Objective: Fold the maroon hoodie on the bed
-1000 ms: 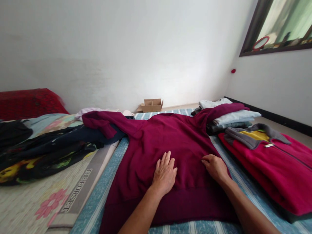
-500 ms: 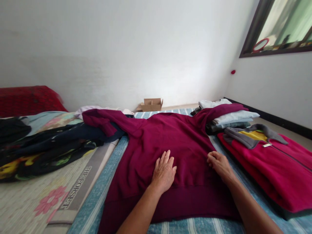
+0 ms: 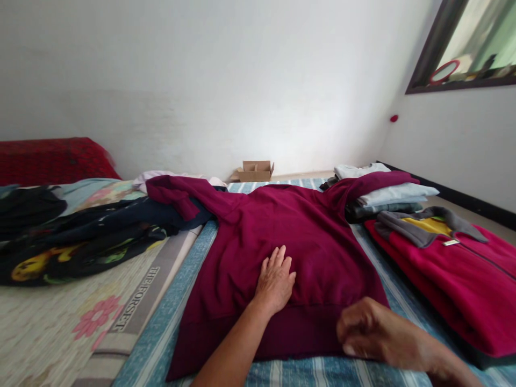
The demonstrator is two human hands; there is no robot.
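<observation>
A maroon sweatshirt lies spread on a blue striped sheet, its hem towards me and its sleeves stretched out to both sides. My left hand rests flat on the middle of its body, fingers extended and holding nothing. Over the hem's right corner is my right hand, its fingers curled and smeared by motion. Whether it grips the fabric cannot be made out. One sleeve lies over dark clothes on the left, the other across folded clothes on the right.
Dark printed clothes lie on a flowered mat at the left. On the right are a folded pink jacket with a grey collar and a stack of folded clothes. A cardboard box stands by the wall.
My right hand has moved from the sweatshirt's right side down towards me, to the hem's corner. My left hand has stayed flat on the fabric. The view has shifted slightly.
</observation>
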